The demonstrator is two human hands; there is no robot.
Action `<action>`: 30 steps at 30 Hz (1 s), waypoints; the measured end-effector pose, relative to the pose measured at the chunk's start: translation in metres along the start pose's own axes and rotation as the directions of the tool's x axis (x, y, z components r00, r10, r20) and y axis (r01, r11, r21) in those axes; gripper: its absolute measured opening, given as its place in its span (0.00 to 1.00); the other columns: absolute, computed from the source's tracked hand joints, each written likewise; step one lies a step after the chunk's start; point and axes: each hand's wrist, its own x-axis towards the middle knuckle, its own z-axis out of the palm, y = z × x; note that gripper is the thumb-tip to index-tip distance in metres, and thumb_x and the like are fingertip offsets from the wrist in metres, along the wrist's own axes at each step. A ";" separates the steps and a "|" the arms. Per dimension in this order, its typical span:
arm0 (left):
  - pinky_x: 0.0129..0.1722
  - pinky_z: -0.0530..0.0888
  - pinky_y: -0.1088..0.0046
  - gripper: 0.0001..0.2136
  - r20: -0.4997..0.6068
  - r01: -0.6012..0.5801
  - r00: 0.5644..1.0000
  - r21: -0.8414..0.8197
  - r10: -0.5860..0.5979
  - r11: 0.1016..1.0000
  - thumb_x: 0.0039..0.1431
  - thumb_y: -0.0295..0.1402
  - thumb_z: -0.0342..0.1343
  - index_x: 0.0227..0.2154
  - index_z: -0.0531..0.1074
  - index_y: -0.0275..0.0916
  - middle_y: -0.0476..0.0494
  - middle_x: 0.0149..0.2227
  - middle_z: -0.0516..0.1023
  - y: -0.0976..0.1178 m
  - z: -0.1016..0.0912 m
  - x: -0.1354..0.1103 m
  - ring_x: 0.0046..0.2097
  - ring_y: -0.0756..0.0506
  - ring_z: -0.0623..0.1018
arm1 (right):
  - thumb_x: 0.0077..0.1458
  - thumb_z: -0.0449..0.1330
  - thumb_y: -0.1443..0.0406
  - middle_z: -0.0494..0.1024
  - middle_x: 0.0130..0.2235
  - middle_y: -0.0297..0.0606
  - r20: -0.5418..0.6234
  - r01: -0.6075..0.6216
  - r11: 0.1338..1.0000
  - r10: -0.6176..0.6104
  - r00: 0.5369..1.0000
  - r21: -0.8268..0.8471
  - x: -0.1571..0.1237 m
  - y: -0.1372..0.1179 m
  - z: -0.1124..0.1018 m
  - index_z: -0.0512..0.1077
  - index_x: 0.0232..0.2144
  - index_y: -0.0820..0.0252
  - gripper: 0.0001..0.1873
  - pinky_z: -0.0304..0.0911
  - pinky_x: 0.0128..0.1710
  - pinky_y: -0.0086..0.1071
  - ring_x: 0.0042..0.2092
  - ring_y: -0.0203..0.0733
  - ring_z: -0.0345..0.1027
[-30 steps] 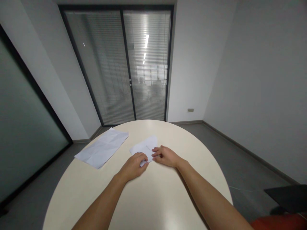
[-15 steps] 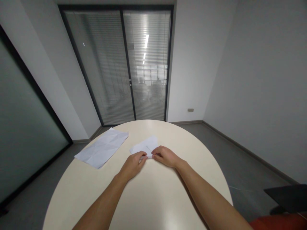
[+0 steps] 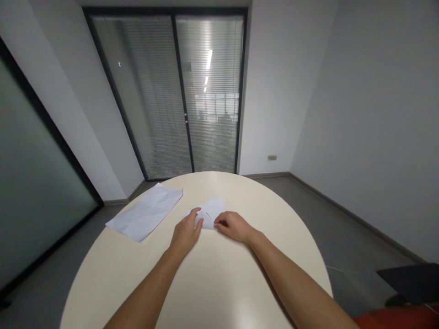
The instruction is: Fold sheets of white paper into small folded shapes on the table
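Observation:
A small folded sheet of white paper (image 3: 213,208) lies on the table in front of me, with a short dark line, perhaps a slit or crease, near its middle. My left hand (image 3: 185,232) rests on the paper's left side, thumb and fingers apart. At the near right corner, my right hand (image 3: 235,226) has its fingers curled together, pinching the paper's edge. Both hands cover parts of the sheet, so its full outline is hidden.
A larger creased white sheet (image 3: 146,212) lies on the left of the round cream table (image 3: 212,278). Beyond the table stand glass doors (image 3: 164,100) with blinds. A dark flat object (image 3: 411,283) and something red (image 3: 398,317) are at the lower right.
My left hand has slid left and loosened from the near edge, its thumb and fingers spreading. The small paper has shifted slightly toward me and left. My right hand stays at its right corner.

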 end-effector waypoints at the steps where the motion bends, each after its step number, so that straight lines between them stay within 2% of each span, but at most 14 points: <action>1: 0.49 0.75 0.65 0.18 -0.003 -0.007 1.000 -0.008 0.007 1.000 0.69 0.35 0.49 0.60 0.64 0.40 0.38 0.52 0.80 -0.001 0.001 0.000 0.52 0.40 0.80 | 0.60 0.61 0.65 0.83 0.36 0.38 -0.003 -0.006 1.000 0.006 1.000 0.004 0.000 0.000 0.001 0.81 0.38 0.58 0.09 0.61 0.38 0.30 0.36 0.40 0.72; 4: 0.55 0.73 0.61 0.22 -0.007 -0.041 0.999 -0.032 0.041 0.999 0.68 0.34 0.50 0.63 0.62 0.37 0.35 0.57 0.76 -0.006 0.006 0.000 0.57 0.39 0.76 | 0.58 0.61 0.66 0.83 0.40 0.38 -0.008 -0.015 0.999 0.015 1.000 0.034 -0.001 0.000 0.001 0.80 0.44 0.57 0.12 0.63 0.40 0.30 0.38 0.40 0.73; 8: 0.59 0.71 0.59 0.26 -0.011 -0.082 0.997 -0.052 0.082 0.995 0.66 0.30 0.52 0.65 0.59 0.39 0.36 0.60 0.73 -0.012 0.012 0.000 0.61 0.40 0.72 | 0.57 0.62 0.67 0.83 0.46 0.40 -0.017 -0.038 0.997 0.039 0.999 0.069 -0.001 0.002 0.003 0.77 0.53 0.57 0.20 0.65 0.44 0.33 0.40 0.42 0.74; 13: 0.61 0.70 0.58 0.24 -0.020 -0.147 0.989 -0.037 0.146 0.988 0.64 0.27 0.53 0.63 0.62 0.40 0.38 0.61 0.71 -0.016 0.017 0.000 0.62 0.40 0.70 | 0.56 0.63 0.68 0.82 0.48 0.42 -0.025 -0.033 0.997 0.035 0.999 0.075 -0.001 0.005 0.008 0.76 0.54 0.58 0.22 0.67 0.46 0.34 0.41 0.43 0.74; 17: 0.60 0.71 0.58 0.22 -0.040 -0.179 0.983 -0.020 0.178 0.984 0.63 0.26 0.53 0.60 0.66 0.41 0.40 0.58 0.74 -0.019 0.019 0.000 0.60 0.40 0.72 | 0.58 0.63 0.66 0.81 0.50 0.45 -0.032 0.011 1.000 -0.010 0.999 0.030 -0.001 0.005 0.008 0.75 0.55 0.60 0.22 0.66 0.49 0.37 0.46 0.46 0.74; 23: 0.60 0.70 0.59 0.18 -0.023 -0.253 0.967 0.013 0.253 0.967 0.62 0.22 0.53 0.53 0.73 0.41 0.42 0.53 0.78 -0.017 0.016 0.001 0.56 0.41 0.74 | 0.59 0.61 0.62 0.79 0.54 0.48 0.018 0.064 0.995 -0.063 0.998 -0.075 -0.002 0.002 0.004 0.74 0.56 0.60 0.22 0.60 0.60 0.47 0.56 0.52 0.70; 26: 0.56 0.72 0.62 0.15 0.053 -0.229 0.973 0.044 0.227 0.972 0.63 0.21 0.52 0.49 0.75 0.41 0.44 0.49 0.80 -0.011 0.011 0.001 0.53 0.42 0.76 | 0.60 0.61 0.58 0.73 0.61 0.50 0.054 0.032 0.993 -0.026 0.998 -0.109 -0.003 0.000 0.003 0.73 0.58 0.58 0.25 0.52 0.65 0.54 0.64 0.55 0.63; 30: 0.54 0.72 0.65 0.13 0.123 -0.202 0.973 0.066 0.193 0.977 0.65 0.23 0.51 0.45 0.77 0.42 0.45 0.47 0.81 -0.002 0.003 -0.001 0.51 0.43 0.76 | 0.59 0.62 0.54 0.71 0.63 0.51 0.079 0.000 0.992 0.010 0.997 -0.129 -0.005 -0.002 0.002 0.73 0.59 0.57 0.28 0.48 0.66 0.60 0.65 0.57 0.61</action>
